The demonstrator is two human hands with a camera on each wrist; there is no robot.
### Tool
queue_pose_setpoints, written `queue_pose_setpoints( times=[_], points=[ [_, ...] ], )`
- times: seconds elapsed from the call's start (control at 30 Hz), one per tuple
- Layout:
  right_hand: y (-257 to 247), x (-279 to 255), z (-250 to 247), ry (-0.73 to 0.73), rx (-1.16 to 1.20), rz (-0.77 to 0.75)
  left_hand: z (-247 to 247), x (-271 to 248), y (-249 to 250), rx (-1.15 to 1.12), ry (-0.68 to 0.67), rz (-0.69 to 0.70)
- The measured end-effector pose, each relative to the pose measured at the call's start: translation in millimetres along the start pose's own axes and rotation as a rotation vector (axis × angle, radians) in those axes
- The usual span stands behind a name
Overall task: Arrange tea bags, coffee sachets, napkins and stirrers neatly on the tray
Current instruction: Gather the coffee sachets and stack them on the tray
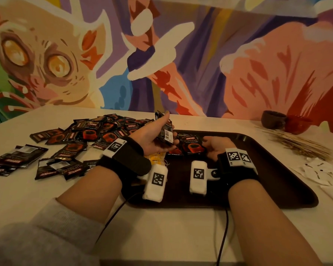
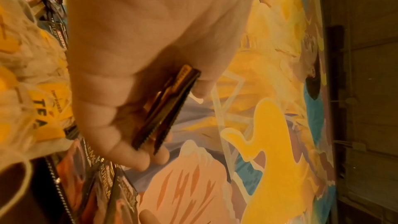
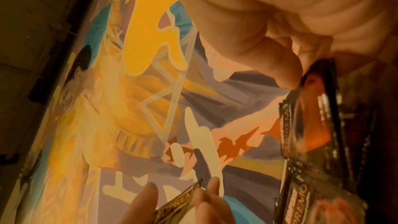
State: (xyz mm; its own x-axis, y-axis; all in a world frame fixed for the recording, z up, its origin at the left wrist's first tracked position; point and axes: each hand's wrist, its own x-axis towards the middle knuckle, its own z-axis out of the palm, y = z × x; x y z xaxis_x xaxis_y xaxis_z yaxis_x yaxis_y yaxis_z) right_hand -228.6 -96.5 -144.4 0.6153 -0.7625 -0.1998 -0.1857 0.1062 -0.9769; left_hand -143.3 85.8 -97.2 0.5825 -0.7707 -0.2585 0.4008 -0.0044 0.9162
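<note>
My left hand (image 1: 158,135) (image 2: 137,101) holds a small stack of black coffee sachets (image 1: 164,131) (image 2: 165,110) upright above the tray's far left corner. My right hand (image 1: 216,145) pinches one coffee sachet (image 1: 193,146) (image 3: 310,108) lying on the dark brown tray (image 1: 267,169), beside other sachets (image 3: 310,202) laid there. Yellow-tagged tea bags (image 1: 156,158) (image 2: 43,101) lie on the tray's left part under my left wrist. A pile of loose coffee sachets (image 1: 69,143) covers the table to the left.
Wooden stirrers (image 1: 296,143) lie fanned on the table right of the tray, with white packets (image 1: 323,173) in front of them. A dark cup (image 1: 273,120) and a red cup (image 1: 298,123) stand at the back right. A painted wall rises behind the table.
</note>
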Motion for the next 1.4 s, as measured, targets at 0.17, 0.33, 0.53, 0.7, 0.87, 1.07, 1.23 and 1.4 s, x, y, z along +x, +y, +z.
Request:
queue_pose_setpoints(
  times=[0.17, 0.33, 0.53, 0.7, 0.87, 1.07, 1.23, 1.4],
  points=[
    [2, 2, 3, 0.02, -0.015, 0.003, 1, 2, -1, 0.003, 0.005, -0.013],
    [0, 0, 8, 0.016, 0.051, -0.001, 1, 3, -2, -0.002, 0.01, -0.007],
    [1, -2, 11, -0.004, 0.142, 0.004, 0, 5, -1, -0.009, 0.011, -0.004],
    [-1, -5, 11, -0.001, 0.112, -0.027, -2, 8, -1, -0.029, -0.006, 0.005],
    [-12, -20, 7, -0.006, 0.069, -0.06, -3, 4, 1, -0.075, -0.06, 0.092],
    [-32, -52, 13, -0.196, 0.214, -0.181, -7, 3, 3, -0.013, -0.084, 0.25],
    [-33, -64, 17, -0.427, 0.2, -0.322, -8, 5, 2, 0.051, -0.064, 0.335],
    [-32, -66, 18, -0.44, 0.14, -0.33, -9, 6, 1, 0.095, -0.036, 0.326]
  ],
)
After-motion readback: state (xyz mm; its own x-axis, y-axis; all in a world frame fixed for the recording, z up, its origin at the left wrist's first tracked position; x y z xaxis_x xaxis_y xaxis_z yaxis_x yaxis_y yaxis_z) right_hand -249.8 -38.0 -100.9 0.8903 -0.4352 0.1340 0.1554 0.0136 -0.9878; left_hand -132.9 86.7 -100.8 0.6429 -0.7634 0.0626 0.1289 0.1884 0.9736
